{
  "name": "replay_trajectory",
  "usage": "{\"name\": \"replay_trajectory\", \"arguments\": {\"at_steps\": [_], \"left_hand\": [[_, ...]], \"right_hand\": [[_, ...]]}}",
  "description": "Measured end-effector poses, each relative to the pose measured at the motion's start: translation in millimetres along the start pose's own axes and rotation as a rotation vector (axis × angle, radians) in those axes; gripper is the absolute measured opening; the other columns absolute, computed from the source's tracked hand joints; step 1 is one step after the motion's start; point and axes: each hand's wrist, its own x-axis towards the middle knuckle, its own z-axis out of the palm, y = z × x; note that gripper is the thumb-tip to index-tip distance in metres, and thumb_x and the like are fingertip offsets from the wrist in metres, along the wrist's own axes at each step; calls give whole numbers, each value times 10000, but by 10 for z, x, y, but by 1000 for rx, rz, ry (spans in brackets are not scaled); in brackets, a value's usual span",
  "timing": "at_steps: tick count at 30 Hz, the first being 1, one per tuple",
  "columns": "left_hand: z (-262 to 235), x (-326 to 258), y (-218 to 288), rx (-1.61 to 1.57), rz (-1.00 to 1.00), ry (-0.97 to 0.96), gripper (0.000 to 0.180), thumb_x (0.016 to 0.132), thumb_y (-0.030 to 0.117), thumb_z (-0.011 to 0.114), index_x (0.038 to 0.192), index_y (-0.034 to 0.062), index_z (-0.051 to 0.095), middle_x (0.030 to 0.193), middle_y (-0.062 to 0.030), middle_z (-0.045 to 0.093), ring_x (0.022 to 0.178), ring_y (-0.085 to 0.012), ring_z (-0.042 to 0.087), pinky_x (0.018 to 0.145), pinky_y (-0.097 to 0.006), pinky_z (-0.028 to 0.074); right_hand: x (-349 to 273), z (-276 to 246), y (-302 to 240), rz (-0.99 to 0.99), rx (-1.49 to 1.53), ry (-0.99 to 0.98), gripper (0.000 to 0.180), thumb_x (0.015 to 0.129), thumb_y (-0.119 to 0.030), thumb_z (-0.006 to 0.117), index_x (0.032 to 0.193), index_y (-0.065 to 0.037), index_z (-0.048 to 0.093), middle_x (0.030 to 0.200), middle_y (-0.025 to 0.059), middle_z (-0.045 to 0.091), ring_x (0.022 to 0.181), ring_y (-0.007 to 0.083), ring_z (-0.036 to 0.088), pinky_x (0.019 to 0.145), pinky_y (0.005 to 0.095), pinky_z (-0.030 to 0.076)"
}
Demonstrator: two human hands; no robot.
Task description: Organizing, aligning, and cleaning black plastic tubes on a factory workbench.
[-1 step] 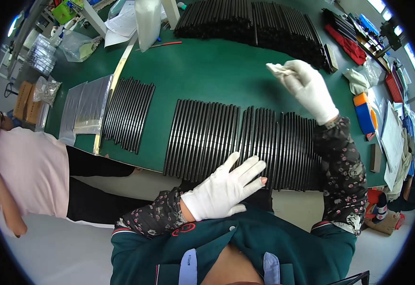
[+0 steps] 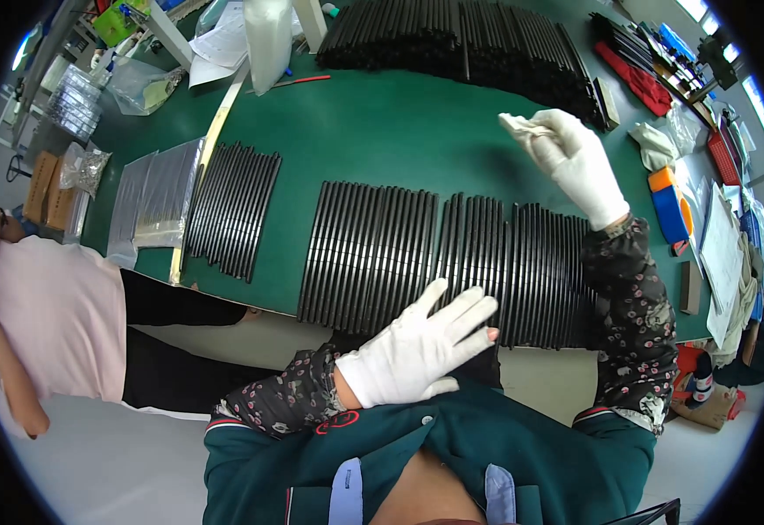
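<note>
Shiny black rods lie side by side on the green table (image 2: 382, 122), in a left group (image 2: 369, 249), a middle group (image 2: 472, 236) and a right group (image 2: 550, 262). My left hand (image 2: 417, 346), in a white glove with one bare fingertip, is spread open over the near ends of the left and middle groups. Whether it presses on them I cannot tell. Beyond the right group, my right hand (image 2: 574, 166), gloved in white too, is closed in a pinch on a small white cloth (image 2: 522, 128), held above the table.
Another batch of black rods (image 2: 233, 210) lies left, beside plastic-wrapped packs (image 2: 168, 197). A large stack of black rods (image 2: 452, 39) fills the far side. Right are a blue and orange tape dispenser (image 2: 669, 206) and a small block (image 2: 690, 287). A person (image 2: 58, 315) stands at left.
Both hands have shifted slightly to the right over the rods. My right hand still pinches the cloth and my left stays spread. The rods look the same.
</note>
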Motion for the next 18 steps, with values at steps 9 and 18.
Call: {"name": "replay_trajectory", "arguments": {"at_steps": [9,18], "left_hand": [[327,466,124,28,44,47,701,689,360,767,1272,55,523,1366,-176,427,1328,-324,369,1073,-507,301],[186,393,35,-37,48,-26,675,685,323,760,1254,51,522,1343,-165,448,1284,-330,405,1058,-496,316]], "right_hand": [[-414,-278,-31,198,77,-46,165,871,-84,607,1013,0,617,856,117,644,781,197,632,742,290,494],[-617,113,-532,-465,-130,-200,144,795,-107,645,927,-53,625,803,103,621,760,256,639,677,357,534]]}}
